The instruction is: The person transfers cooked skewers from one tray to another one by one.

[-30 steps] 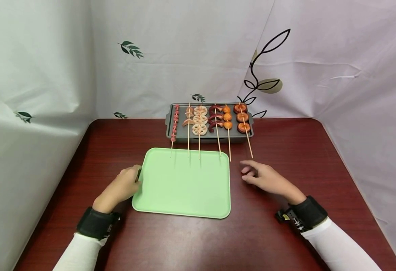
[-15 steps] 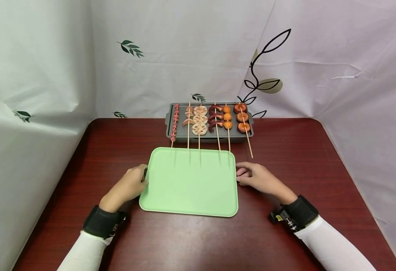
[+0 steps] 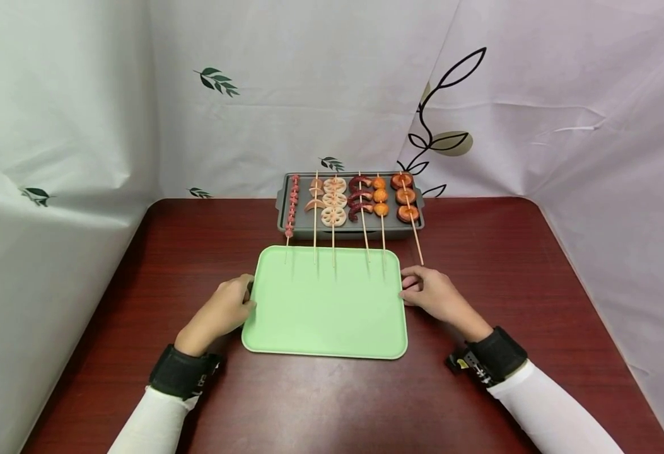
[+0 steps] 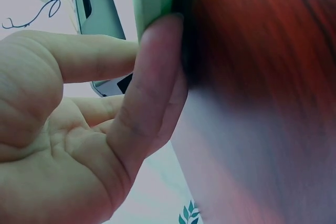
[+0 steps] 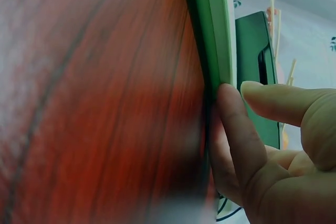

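Dark red table (image 3: 139, 284) stood inside white leaf-print drapes (image 3: 53, 126). Green tray (image 3: 326, 309) had slid rightward since earlier frames; left hand (image 3: 221, 312) pinched its left rim, right hand (image 3: 431, 296) gripped right rim, having closed in. Tray lay bare, centre-front. Behind, grey pan (image 3: 284, 202) held six skewers (image 3: 333, 208)

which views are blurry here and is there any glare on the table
Head view: sharp throughout, with a soft pale sheen on the table near the bottom edge. Left wrist view: table washed out and blurred, left hand fairly clear. Right wrist view: wood grain smeared, green tray edge and right hand sharper.
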`<action>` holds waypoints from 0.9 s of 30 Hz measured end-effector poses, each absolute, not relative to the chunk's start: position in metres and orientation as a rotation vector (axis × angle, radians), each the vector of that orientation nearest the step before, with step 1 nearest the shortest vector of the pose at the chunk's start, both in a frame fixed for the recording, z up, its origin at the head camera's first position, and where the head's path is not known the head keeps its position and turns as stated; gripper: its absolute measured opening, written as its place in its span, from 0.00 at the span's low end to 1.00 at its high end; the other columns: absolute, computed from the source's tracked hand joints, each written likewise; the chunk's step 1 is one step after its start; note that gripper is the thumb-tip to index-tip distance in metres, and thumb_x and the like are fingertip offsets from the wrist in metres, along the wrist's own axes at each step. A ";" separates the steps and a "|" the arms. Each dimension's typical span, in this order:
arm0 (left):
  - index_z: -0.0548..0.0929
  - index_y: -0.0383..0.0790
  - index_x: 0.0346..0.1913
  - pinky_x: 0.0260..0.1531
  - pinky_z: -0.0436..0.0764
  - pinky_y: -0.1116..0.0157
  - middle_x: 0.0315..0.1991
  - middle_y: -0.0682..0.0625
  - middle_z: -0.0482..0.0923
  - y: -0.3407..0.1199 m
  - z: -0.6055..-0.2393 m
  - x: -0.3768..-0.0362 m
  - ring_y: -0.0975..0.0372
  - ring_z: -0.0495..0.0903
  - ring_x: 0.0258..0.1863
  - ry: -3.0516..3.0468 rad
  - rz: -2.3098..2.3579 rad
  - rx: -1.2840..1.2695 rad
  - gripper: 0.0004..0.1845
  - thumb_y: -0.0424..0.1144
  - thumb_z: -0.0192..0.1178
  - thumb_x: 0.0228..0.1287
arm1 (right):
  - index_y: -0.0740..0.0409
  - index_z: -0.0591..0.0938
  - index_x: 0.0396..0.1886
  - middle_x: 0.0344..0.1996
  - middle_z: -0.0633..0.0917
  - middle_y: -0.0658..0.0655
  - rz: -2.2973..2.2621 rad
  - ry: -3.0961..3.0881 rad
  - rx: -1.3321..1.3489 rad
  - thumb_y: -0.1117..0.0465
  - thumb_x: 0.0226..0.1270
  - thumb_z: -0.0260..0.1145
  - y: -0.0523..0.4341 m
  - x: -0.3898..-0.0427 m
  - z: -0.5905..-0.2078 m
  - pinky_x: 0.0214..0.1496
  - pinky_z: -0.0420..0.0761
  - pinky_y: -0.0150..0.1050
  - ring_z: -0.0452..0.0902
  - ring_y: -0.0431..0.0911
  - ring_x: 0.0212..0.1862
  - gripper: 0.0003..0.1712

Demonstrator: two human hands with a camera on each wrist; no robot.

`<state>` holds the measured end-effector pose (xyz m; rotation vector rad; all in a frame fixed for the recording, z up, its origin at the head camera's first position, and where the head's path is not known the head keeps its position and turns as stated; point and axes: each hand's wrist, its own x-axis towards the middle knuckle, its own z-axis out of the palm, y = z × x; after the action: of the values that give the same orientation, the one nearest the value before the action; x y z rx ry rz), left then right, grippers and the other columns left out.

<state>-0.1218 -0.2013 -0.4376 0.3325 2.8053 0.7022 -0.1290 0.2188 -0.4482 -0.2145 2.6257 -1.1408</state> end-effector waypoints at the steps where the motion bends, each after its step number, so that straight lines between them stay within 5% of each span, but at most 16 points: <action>1: 0.70 0.27 0.61 0.25 0.71 0.68 0.26 0.49 0.72 -0.200 -0.438 -0.121 0.61 0.70 0.23 2.801 0.709 0.329 0.23 0.30 0.57 0.62 | 0.61 0.76 0.58 0.43 0.84 0.57 -1.125 2.635 -0.210 0.59 0.61 0.69 0.219 -0.130 -0.448 0.37 0.82 0.33 0.82 0.44 0.41 0.26; 10: 0.69 0.29 0.63 0.18 0.72 0.68 0.21 0.49 0.71 -0.191 -0.437 -0.118 0.63 0.71 0.15 2.737 0.807 0.289 0.22 0.31 0.53 0.68 | 0.65 0.74 0.60 0.42 0.82 0.61 -1.128 2.618 -0.156 0.63 0.62 0.68 0.223 -0.134 -0.446 0.32 0.85 0.33 0.82 0.45 0.38 0.27; 27: 0.68 0.32 0.62 0.17 0.73 0.65 0.22 0.46 0.73 -0.171 -0.436 -0.120 0.59 0.75 0.15 2.625 0.967 0.171 0.20 0.31 0.52 0.69 | 0.66 0.73 0.60 0.44 0.81 0.62 -1.087 2.659 -0.155 0.64 0.63 0.67 0.240 -0.137 -0.446 0.31 0.84 0.34 0.83 0.47 0.38 0.27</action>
<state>-0.1203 -0.1712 -0.4361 0.1707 2.6255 0.9666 -0.1375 0.2396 -0.4458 -0.1554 2.6586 -1.0870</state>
